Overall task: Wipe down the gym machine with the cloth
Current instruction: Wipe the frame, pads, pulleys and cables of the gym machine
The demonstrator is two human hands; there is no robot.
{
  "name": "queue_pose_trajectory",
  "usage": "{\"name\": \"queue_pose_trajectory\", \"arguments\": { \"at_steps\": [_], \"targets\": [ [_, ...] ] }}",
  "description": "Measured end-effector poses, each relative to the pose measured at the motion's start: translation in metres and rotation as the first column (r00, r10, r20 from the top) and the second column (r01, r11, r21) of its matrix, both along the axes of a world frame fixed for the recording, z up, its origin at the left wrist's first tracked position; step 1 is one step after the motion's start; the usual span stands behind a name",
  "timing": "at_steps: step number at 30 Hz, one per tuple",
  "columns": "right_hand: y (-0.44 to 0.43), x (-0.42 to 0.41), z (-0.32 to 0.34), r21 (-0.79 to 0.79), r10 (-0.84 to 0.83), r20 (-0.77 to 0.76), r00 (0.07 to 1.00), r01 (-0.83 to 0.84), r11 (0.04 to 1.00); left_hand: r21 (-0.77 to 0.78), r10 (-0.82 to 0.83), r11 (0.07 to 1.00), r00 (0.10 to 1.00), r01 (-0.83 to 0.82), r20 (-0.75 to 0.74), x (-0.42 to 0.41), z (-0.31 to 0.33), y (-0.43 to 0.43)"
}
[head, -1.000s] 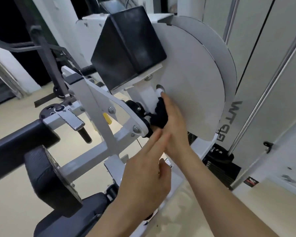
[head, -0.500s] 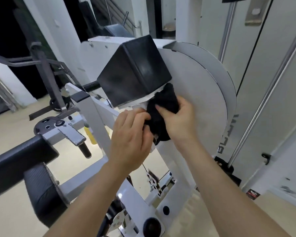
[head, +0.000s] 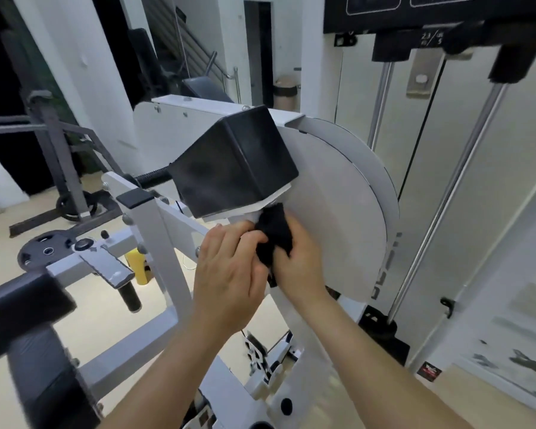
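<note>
- Both hands bunch up the black cloth just under the black pad: left hand pinches its edge, right hand grips it.
- Cloth's touching the white disc.

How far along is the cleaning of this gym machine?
Done: nothing shows as wiped; no marks tell. In hand: left hand and right hand grip the black cloth under the black pad, against the white disc. Left, probably: the frame and dark cushions.
</note>
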State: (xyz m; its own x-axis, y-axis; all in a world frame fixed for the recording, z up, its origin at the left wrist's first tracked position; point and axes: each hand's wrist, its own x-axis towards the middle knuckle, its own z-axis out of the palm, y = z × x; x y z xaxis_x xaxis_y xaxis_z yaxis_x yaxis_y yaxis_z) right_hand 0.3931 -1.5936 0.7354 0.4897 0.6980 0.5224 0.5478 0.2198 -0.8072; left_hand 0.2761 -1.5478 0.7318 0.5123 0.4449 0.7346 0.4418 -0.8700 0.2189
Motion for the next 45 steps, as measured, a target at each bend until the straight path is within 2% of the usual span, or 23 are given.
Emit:
{"name": "queue_pose_trajectory", "arguments": {
  "at_steps": [2, 3, 4, 5, 6, 8, 10, 12, 16, 18, 21, 24, 26, 28, 30, 31, 34, 36, 38, 40, 41, 43, 45],
  "targets": [
    [-0.013, 0.007, -0.008, -0.119, 0.006, 0.160, 0.987, 0.013, 0.993, -0.004, -0.008, 1.000, 1.000, 0.008, 0.000, -0.001, 0.001, -0.001],
    [-0.022, 0.015, -0.007, -0.137, -0.013, 0.353, 0.936, 0.066, 0.988, -0.009, -0.007, 1.000, 1.000, 0.007, 0.001, 0.000, 0.002, -0.001],
    [-0.029, 0.025, -0.001, -0.094, -0.063, 0.585, 0.808, 0.145, 0.985, -0.012, -0.007, 1.000, 1.000, 0.007, 0.004, 0.000, 0.002, 0.000],
    [-0.033, 0.035, 0.008, 0.013, -0.145, 0.772, 0.619, 0.213, 0.977, -0.017, -0.011, 1.000, 1.000, 0.011, 0.003, 0.000, 0.003, 0.000],
    [-0.033, 0.045, 0.021, 0.148, -0.239, 0.867, 0.437, 0.233, 0.961, -0.019, -0.019, 1.000, 1.000, 0.020, 0.005, 0.000, 0.002, -0.001],
    [-0.029, 0.062, 0.051, 0.337, -0.375, 0.907, 0.192, 0.205, 0.919, -0.027, -0.030, 0.999, 0.999, 0.031, 0.018, -0.002, 0.001, -0.001],
    [-0.027, 0.073, 0.066, 0.354, -0.373, 0.927, 0.040, 0.241, 0.904, -0.025, -0.037, 0.999, 0.999, 0.037, 0.019, -0.002, 0.000, -0.001],
    [-0.036, 0.078, 0.054, 0.263, -0.250, 0.965, -0.081, 0.304, 0.916, -0.027, -0.054, 0.998, 0.998, 0.054, 0.019, -0.003, 0.000, -0.002],
    [-0.071, 0.075, -0.002, -0.034, 0.134, 0.954, -0.267, 0.348, 0.937, -0.035, -0.039, 0.999, 0.999, 0.040, 0.025, -0.002, -0.001, -0.004],
    [-0.072, 0.081, 0.012, 0.038, 0.043, 0.966, -0.257, 0.302, 0.953, -0.053, -0.032, 0.998, 0.999, 0.033, 0.018, -0.002, 0.000, -0.005],
    [-0.049, 0.088, 0.077, 0.326, -0.289, 0.944, -0.161, 0.314, 0.892, -0.124, -0.039, 0.991, 0.999, 0.042, 0.024, 0.001, 0.015, -0.011],
    [-0.026, 0.087, 0.114, 0.438, -0.459, 0.888, -0.017, 0.333, 0.835, -0.009, -0.155, 0.988, 0.983, 0.156, 0.096, 0.005, 0.050, -0.021],
    [-0.031, 0.080, 0.090, 0.426, -0.459, 0.888, 0.026, 0.332, 0.842, 0.173, -0.212, 0.967, 0.969, 0.190, 0.124, 0.008, 0.080, -0.023],
    [-0.051, 0.077, 0.046, 0.324, -0.326, 0.944, -0.043, 0.300, 0.897, 0.305, -0.168, 0.943, 0.980, 0.129, 0.106, 0.012, 0.109, -0.013],
    [-0.073, 0.077, 0.023, 0.187, -0.153, 0.979, -0.137, 0.285, 0.940, 0.365, -0.031, 0.930, 0.999, 0.037, -0.023, 0.015, 0.129, 0.001],
    [-0.074, 0.080, 0.027, 0.171, -0.137, 0.980, -0.143, 0.259, 0.951, 0.354, 0.046, 0.935, 0.993, -0.006, -0.105, 0.018, 0.137, 0.009],
    [-0.045, 0.084, 0.078, 0.287, -0.272, 0.957, -0.104, 0.193, 0.938, 0.282, 0.200, 0.951, 0.945, -0.124, -0.259, 0.037, 0.151, 0.026],
    [-0.020, 0.082, 0.115, 0.357, -0.354, 0.934, -0.049, 0.158, 0.921, 0.276, 0.217, 0.949, 0.953, -0.155, -0.211, 0.048, 0.159, 0.032],
    [0.000, 0.079, 0.140, 0.336, -0.352, 0.933, 0.077, 0.165, 0.927, 0.171, 0.204, 0.968, 0.971, -0.182, -0.124, 0.053, 0.164, 0.044],
    [0.023, 0.074, 0.159, 0.203, -0.267, 0.906, 0.327, 0.218, 0.955, -0.038, 0.176, 0.983, 0.983, -0.177, -0.049, 0.052, 0.164, 0.055],
    [0.035, 0.071, 0.168, 0.105, -0.217, 0.855, 0.470, 0.254, 0.962, -0.085, 0.161, 0.983, 0.987, -0.161, -0.009, 0.052, 0.162, 0.058],
    [0.054, 0.066, 0.177, -0.047, -0.144, 0.736, 0.662, 0.262, 0.964, -0.076, 0.134, 0.989, 0.990, -0.130, 0.048, 0.053, 0.157, 0.060],
    [0.049, 0.063, 0.172, -0.075, -0.103, 0.662, 0.743, 0.201, 0.977, -0.047, 0.112, 0.993, 0.988, -0.108, 0.103, 0.052, 0.152, 0.058]
  ]
}}
